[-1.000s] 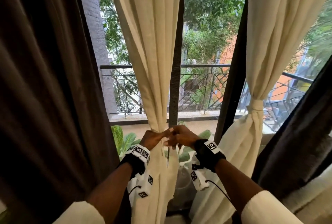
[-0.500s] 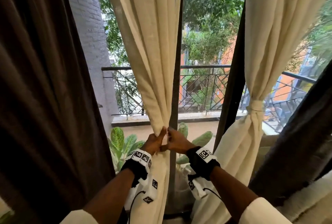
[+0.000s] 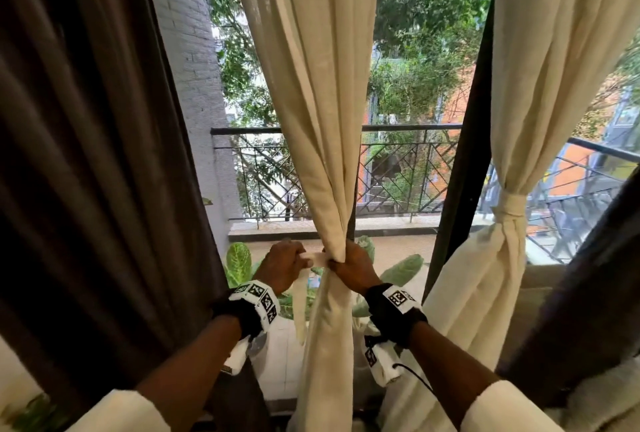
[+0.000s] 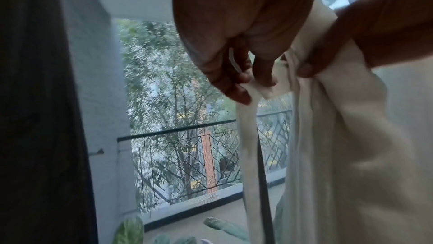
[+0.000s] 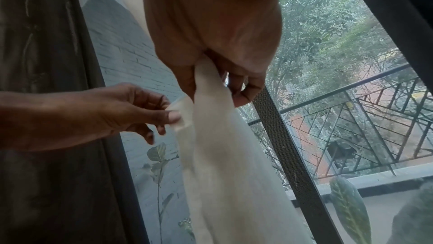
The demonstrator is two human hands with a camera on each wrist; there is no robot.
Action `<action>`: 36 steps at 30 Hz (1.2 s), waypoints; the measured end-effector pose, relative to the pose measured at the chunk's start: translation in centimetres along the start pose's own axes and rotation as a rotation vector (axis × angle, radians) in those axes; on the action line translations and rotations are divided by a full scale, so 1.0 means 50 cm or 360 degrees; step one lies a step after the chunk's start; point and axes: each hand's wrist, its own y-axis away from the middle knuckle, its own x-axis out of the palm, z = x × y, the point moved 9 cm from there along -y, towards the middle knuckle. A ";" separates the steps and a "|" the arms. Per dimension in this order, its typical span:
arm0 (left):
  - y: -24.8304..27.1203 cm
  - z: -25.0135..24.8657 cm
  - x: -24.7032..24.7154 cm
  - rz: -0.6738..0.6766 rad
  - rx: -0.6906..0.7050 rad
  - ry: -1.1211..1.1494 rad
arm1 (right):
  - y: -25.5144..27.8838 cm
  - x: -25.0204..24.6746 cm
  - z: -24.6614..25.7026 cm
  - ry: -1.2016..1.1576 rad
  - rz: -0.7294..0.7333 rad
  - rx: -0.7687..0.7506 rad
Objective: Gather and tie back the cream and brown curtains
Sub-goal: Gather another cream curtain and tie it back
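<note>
No readable text or brands; only black-and-white square marker tags on both wrist bands (image 3: pixel 258 296).

Right hand (image 3: pixel 353 267) is fisted around the gathered middle cream curtain (image 3: pixel 322 120), fingers (image 5: pixel 246 88) curled tight on the bunched fabric at the pinch point, just in front of the dark window frame post (image 5: pixel 288 155). Left hand (image 3: pixel 284 263) sits just left of the bunch, thumb and index fingers (image 4: pixel 236 88) pinched together on a flat cream tie strip (image 3: pixel 317 258); the other fingers are loosely curled and apart. The strip runs from the left hand's pinch to the bunch, and its free end hangs straight down below the hand (image 4: pixel 248 155).

Below the right hand the curtain falls loose toward the floor. A 2nd cream curtain (image 3: pixel 512 258) at right is already cinched with a wrapped band (image 3: pixel 514 201). Brown curtain (image 3: pixel 86 154) hangs ungathered at far left, well apart from the hands; another dark curtain (image 3: pixel 588 276) fills the right edge.

Open gap between brown curtain and cream bunch shows a grey brick wall (image 3: pixel 187 51), balcony railing (image 3: pixel 398 168) and leafy plants (image 3: pixel 239 258) under the hands. Both sleeves (image 3: pixel 509 407) are white.
</note>
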 end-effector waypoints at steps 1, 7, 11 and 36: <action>-0.006 0.010 -0.008 -0.0029 -0.0017 -0.0043 | -0.004 0.001 -0.002 0.0000 -0.0003 -0.0005; -0.016 0.032 -0.031 0.0015 -0.0240 0.0356 | -0.011 0.016 -0.013 -0.0308 0.0155 0.0151; -0.015 0.067 -0.013 -0.0078 -0.0422 0.0681 | -0.014 0.026 -0.020 -0.0350 0.0174 0.0168; -0.007 0.012 0.039 -0.0043 -0.0397 0.0964 | 0.003 -0.031 -0.037 -0.0551 -0.0045 0.0052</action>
